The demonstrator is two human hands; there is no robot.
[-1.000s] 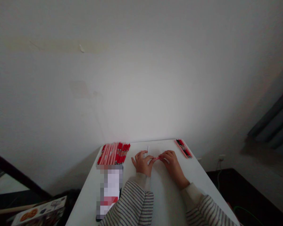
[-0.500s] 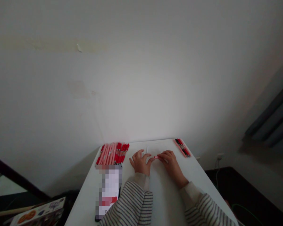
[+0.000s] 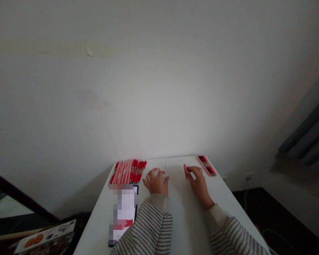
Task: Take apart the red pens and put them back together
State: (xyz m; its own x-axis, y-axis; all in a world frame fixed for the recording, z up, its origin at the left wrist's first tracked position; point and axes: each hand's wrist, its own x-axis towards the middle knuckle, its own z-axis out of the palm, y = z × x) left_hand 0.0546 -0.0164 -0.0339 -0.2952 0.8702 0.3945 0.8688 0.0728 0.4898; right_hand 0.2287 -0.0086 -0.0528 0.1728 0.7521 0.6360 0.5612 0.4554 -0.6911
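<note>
My right hand (image 3: pixel 198 180) pinches a short pink pen barrel (image 3: pixel 185 169) between thumb and fingertips, its length pointing away from me above the white table. My left hand (image 3: pixel 157 183) is palm down at the table, fingers bent and spread, thumb apart. Just beyond its fingers shows a small pink piece (image 3: pixel 159 170), mostly hidden, so whether the fingers touch it I cannot tell. A thin white stick, perhaps a pen refill (image 3: pixel 166 169), lies right beside the left thumb and index finger.
Several pink and red pens (image 3: pixel 127 171) lie in a row at the table's back left. A smaller bunch of red, black and pink pens (image 3: pixel 206 165) is at the back right corner. A phone (image 3: pixel 124 212) lies left of my left forearm. The wall (image 3: pixel 159 106) rises behind the table (image 3: pixel 186 219).
My hands have moved apart. The pink pen barrel, held level between them before, is now in my right hand alone and turned lengthwise. My left hand has let go and moved slightly left.
</note>
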